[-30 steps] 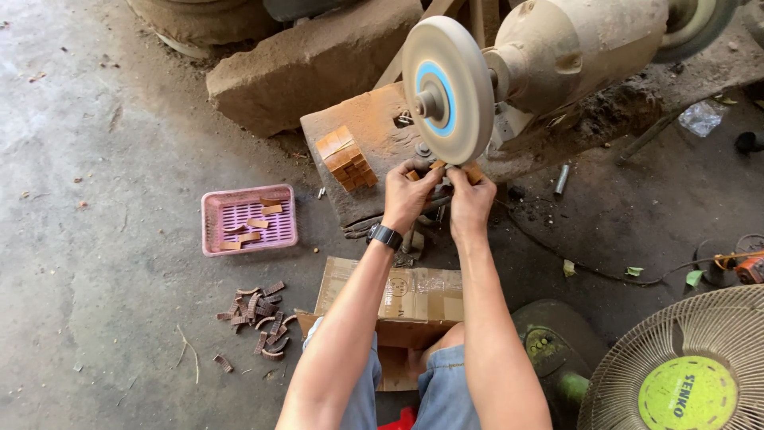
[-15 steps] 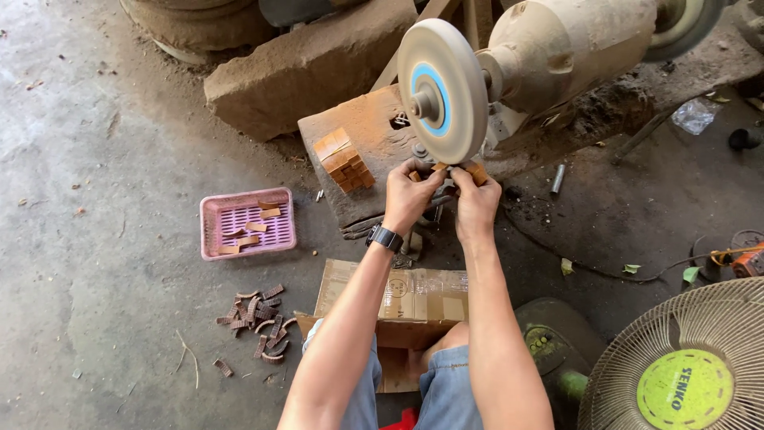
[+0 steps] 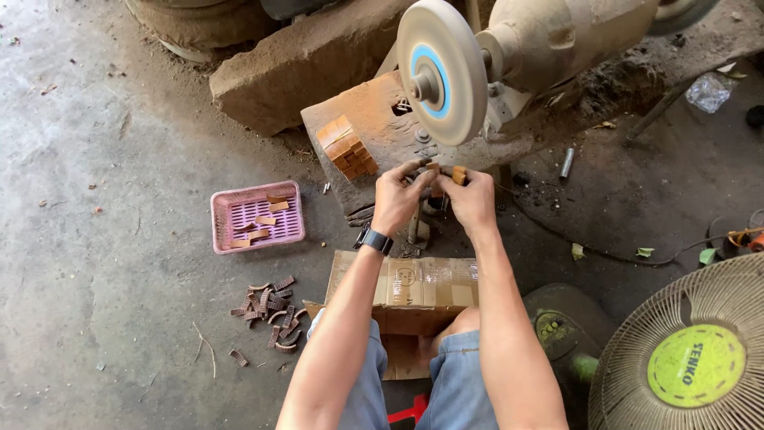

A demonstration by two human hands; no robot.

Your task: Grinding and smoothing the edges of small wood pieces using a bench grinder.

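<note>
Now both hands meet just below the grinding wheel (image 3: 442, 70), pinching a small wooden piece (image 3: 458, 174).
Left hand (image 3: 398, 199) and right hand (image 3: 471, 199) curl their fingertips shut on it, wrists raised, forearms converging; it looks between passes, and presenting it to the rim calls for a steady lift.

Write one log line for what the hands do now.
left hand + right hand: hold small wooden piece | below buffing wheel | pink basket left

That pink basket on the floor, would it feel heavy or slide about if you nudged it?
The pink basket looks like thin slotted plastic holding a few small wooden pieces, so probably light. On the dusty concrete floor it would likely slide, not tip.
</note>
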